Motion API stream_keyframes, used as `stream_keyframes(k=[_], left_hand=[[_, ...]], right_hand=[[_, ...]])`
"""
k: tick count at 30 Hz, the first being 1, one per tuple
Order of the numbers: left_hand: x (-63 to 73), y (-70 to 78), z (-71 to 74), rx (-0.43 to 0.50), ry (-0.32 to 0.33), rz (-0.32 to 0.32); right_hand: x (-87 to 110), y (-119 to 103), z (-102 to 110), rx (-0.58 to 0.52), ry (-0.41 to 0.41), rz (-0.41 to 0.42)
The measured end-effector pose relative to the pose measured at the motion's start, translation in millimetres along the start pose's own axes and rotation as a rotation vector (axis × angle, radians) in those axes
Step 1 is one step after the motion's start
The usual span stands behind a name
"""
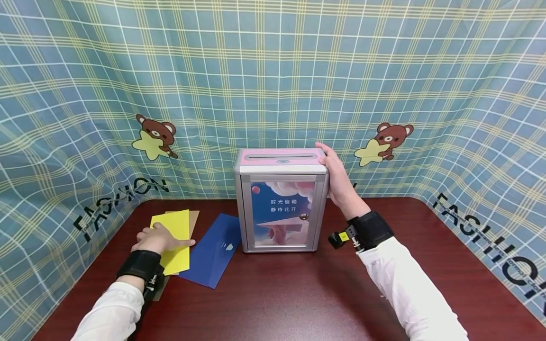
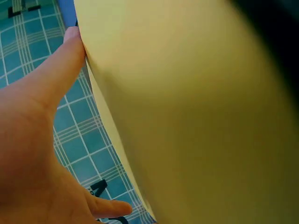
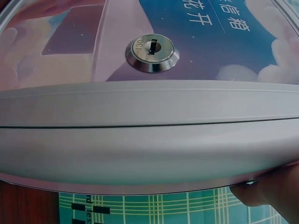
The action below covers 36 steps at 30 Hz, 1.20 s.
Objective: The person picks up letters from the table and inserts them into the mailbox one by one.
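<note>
At the left of the table, the left grip lies spread across the yellow envelope, its long axis pointing away from the person; rightward, past a blue envelope, stands the box (its slot runs crosswise), the right grip resting extended against its upper right corner.

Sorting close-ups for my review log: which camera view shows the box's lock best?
The right wrist view: the lock appears large there, with its keyhole plainly visible. The head view shows it only small, on the front of the box. The left wrist view does not show it.
</note>
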State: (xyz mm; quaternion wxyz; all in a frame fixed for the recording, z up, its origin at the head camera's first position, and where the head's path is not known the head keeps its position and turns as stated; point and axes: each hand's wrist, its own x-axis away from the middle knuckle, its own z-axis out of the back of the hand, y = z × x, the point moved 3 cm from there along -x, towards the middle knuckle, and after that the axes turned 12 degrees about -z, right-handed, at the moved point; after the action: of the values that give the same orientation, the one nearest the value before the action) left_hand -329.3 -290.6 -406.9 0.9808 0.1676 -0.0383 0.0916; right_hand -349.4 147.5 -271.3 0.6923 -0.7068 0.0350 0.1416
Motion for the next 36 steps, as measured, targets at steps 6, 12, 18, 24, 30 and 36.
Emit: stream_keyframes(k=[6, 12, 18, 24, 30, 36], left_hand=[[-5.8, -7.7, 4.4, 0.019, 0.05, -0.021], [-9.8, -11.2, 10.7, 0.126, 0.196, -0.097], [-7.1, -8.9, 22.5, 0.177, 0.316, -0.221], [0.8, -4.9, 36.5, 0.195, 0.414, -0.302], [5.4, -1.6, 38.1, 0.277, 0.436, -0.299], [10.5, 5.8, 37.3, 0.394, 0.438, -0.304]], right_hand=[[-0.2, -1, 0, 0.01, 0.0, -0.012], [-0.7, -2, -1, 0.025, -0.002, -0.008], [-1.1, -2, 0, 0.026, -0.004, -0.004], [-0.4, 0, 0, 0.024, 0.0, 0.001], [1.3, -1, 0, 0.027, 0.01, 0.014], [1.9, 0, -1, 0.032, 0.005, 0.024]])
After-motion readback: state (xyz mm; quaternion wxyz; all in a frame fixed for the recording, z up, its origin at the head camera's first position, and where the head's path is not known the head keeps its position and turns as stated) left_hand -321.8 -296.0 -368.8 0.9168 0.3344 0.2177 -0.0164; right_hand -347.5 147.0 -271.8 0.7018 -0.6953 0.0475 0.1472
